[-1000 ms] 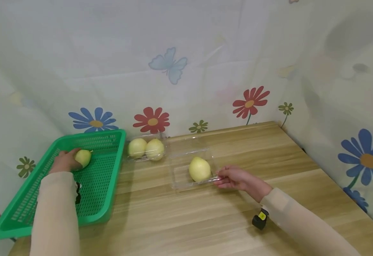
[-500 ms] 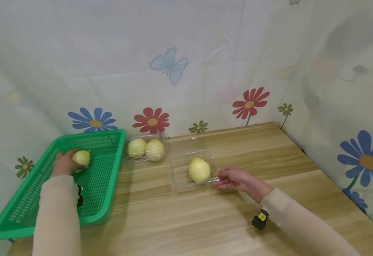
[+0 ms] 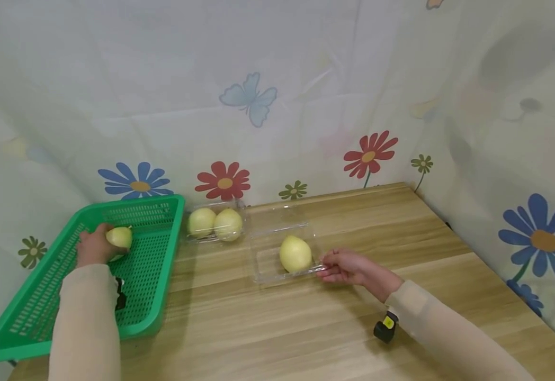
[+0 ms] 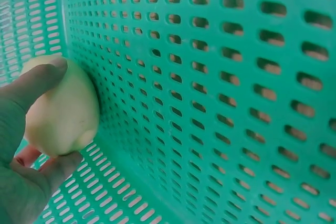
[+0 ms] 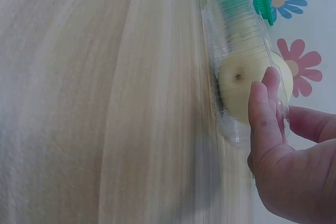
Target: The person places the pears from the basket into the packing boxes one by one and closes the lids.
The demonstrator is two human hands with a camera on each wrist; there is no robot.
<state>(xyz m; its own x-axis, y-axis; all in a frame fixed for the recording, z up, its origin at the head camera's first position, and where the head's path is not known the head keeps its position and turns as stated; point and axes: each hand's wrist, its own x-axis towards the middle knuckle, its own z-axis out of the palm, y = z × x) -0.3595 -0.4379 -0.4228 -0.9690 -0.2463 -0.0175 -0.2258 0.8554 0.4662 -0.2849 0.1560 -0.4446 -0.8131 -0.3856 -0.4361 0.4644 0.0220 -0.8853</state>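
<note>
Inside the green basket (image 3: 165,275) at the left, my left hand (image 3: 95,247) grips a pale yellow-green pear (image 3: 120,238). The left wrist view shows thumb and fingers around this pear (image 4: 65,111), close to the basket's wall. My right hand (image 3: 346,266) pinches the near right edge of an open clear plastic box (image 3: 268,264) on the table. One pear (image 3: 295,255) sits in that box, toward its right side. In the right wrist view the thumb and fingers of my right hand (image 5: 286,156) meet at the rim, with the pear (image 5: 241,82) behind the clear wall.
A second clear plastic box (image 3: 206,237) with two pears (image 3: 229,225) stands between the basket and the open box, near the table's back edge. A flower-printed curtain (image 3: 277,137) borders the wooden table (image 3: 258,338) behind and at the sides.
My left hand has shifted slightly while holding the pear, and the pear has turned a little in it. The right hand keeps its hold on the box edge.
</note>
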